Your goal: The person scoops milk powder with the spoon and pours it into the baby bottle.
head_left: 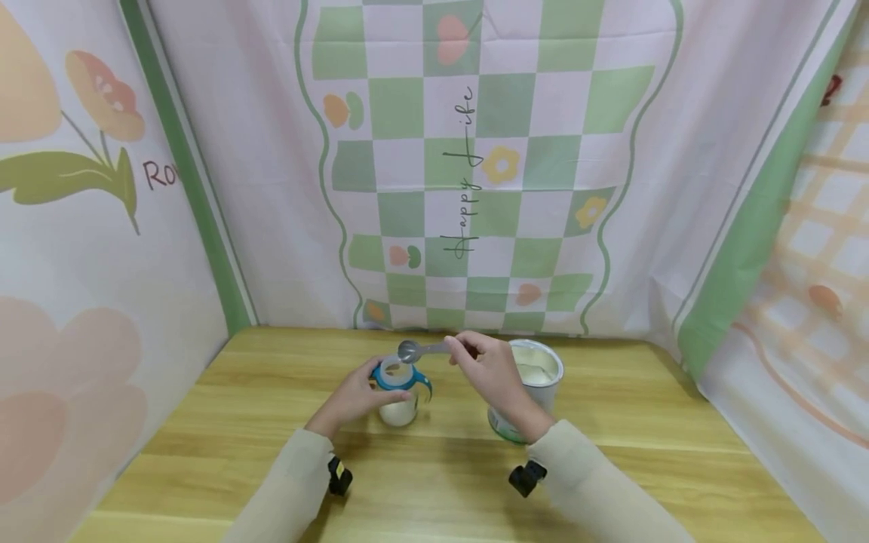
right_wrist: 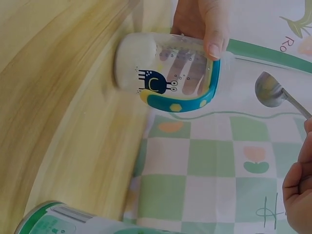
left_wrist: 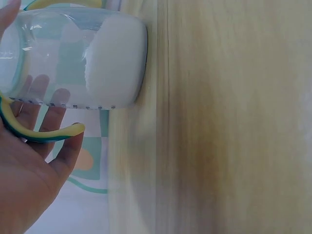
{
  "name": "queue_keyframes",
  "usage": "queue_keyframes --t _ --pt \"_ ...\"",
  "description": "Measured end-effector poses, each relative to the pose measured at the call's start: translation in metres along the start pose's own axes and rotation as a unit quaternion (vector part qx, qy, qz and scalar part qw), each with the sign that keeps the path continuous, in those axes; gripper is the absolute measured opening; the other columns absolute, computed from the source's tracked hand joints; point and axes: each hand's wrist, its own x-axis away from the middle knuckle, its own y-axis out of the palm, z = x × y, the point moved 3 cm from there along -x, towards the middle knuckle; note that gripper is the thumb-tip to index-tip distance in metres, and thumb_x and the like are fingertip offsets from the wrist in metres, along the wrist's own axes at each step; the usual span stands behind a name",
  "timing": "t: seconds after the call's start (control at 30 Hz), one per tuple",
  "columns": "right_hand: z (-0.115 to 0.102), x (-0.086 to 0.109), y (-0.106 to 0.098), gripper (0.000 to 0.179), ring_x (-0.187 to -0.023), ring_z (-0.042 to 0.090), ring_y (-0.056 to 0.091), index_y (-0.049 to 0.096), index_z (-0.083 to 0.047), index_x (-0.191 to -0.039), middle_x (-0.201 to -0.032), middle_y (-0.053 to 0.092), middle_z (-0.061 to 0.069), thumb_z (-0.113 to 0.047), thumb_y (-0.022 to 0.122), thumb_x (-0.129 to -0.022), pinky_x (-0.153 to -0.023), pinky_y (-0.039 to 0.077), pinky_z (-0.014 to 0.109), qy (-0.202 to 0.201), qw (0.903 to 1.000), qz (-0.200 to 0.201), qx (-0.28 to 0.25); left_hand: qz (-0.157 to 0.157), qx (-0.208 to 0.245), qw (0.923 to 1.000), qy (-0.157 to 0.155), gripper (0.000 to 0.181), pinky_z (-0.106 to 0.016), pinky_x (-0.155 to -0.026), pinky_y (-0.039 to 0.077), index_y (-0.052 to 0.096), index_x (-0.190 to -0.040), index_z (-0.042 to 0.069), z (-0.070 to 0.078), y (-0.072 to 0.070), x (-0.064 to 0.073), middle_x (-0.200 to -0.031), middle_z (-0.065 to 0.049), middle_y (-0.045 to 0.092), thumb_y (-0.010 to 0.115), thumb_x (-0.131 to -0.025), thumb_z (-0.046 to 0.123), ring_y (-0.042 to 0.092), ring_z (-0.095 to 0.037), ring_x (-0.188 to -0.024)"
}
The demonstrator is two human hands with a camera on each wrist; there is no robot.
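Note:
A clear baby bottle (head_left: 398, 411) with a blue-and-yellow handled collar stands upright on the table, white powder filling its lower part. My left hand (head_left: 356, 396) grips it near the collar, the thumb in front and the fingers behind, as the right wrist view shows. Its mouth is uncovered. Between thumb and fingers, my right hand (head_left: 492, 369) pinches the handle of a metal measuring spoon (right_wrist: 269, 90). The spoon's bowl hangs tilted just above the bottle's mouth, bare metal showing in it. An uncapped can (head_left: 536, 392) of pale powder stands beside my right hand, partly hidden by it.
The wooden table (head_left: 434, 483) ends at a patterned curtain (head_left: 502, 105) behind the bottle and can. More printed fabric hangs at the left and right sides. Both sleeves have a small black camera at the wrist.

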Motion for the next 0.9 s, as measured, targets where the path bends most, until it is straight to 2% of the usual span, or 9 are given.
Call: queue_keyframes --t 0.23,0.5,0.67,0.77,0.9 --pt "0.002 0.0 -0.01 0.025 -0.058 0.012 0.053 0.073 -0.017 -0.083 -0.071 0.066 -0.002 -0.027 0.06 -0.103 -0.051 0.045 0.027 0.016 0.9998 0.01 -0.004 0.013 -0.012 0.9998 0.006 0.083 -0.06 -0.105 0.038 0.049 -0.146 0.022 -0.001 0.0 -0.001 -0.136 0.0 0.058 0.085 -0.077 0.05 0.051 -0.027 -0.127" --pt "0.004 0.0 -0.023 0.028 -0.061 0.015 0.054 0.073 -0.016 -0.085 -0.072 0.066 -0.001 -0.031 0.059 -0.103 -0.053 0.046 0.028 0.038 0.9992 0.013 0.003 0.019 -0.025 0.9994 0.012 0.086 -0.061 -0.106 0.036 0.048 -0.147 0.025 0.001 -0.001 0.0 -0.14 -0.004 0.056 0.085 -0.075 0.054 0.049 -0.03 -0.13" --pt "0.006 0.003 -0.035 0.03 -0.068 0.016 0.058 0.075 -0.013 -0.093 -0.079 0.069 0.004 -0.035 0.058 -0.104 -0.059 0.049 0.028 0.062 0.9979 0.004 0.016 0.035 -0.031 0.9978 0.047 0.083 -0.057 -0.109 0.036 0.047 -0.149 0.021 0.011 -0.002 -0.002 -0.145 -0.003 0.051 0.082 -0.08 0.051 0.046 -0.029 -0.134" --pt "0.008 0.004 -0.042 0.031 -0.072 0.019 0.061 0.075 -0.012 -0.097 -0.081 0.069 0.0 -0.037 0.057 -0.104 -0.063 0.051 0.029 0.071 0.9973 -0.002 0.016 0.051 -0.036 0.9957 0.068 0.08 -0.053 -0.111 0.034 0.049 -0.147 0.02 0.019 -0.003 -0.003 -0.146 0.0 0.051 0.082 -0.081 0.05 0.043 -0.026 -0.136" --pt "0.01 0.006 -0.051 0.03 -0.072 0.021 0.062 0.075 -0.013 -0.099 -0.083 0.069 -0.003 -0.037 0.057 -0.104 -0.062 0.052 0.03 0.08 0.9965 -0.013 0.018 0.059 -0.042 0.9925 0.098 0.077 -0.05 -0.113 0.032 0.051 -0.146 0.021 0.026 -0.005 -0.007 -0.145 -0.003 0.052 0.082 -0.081 0.048 0.045 -0.023 -0.135"
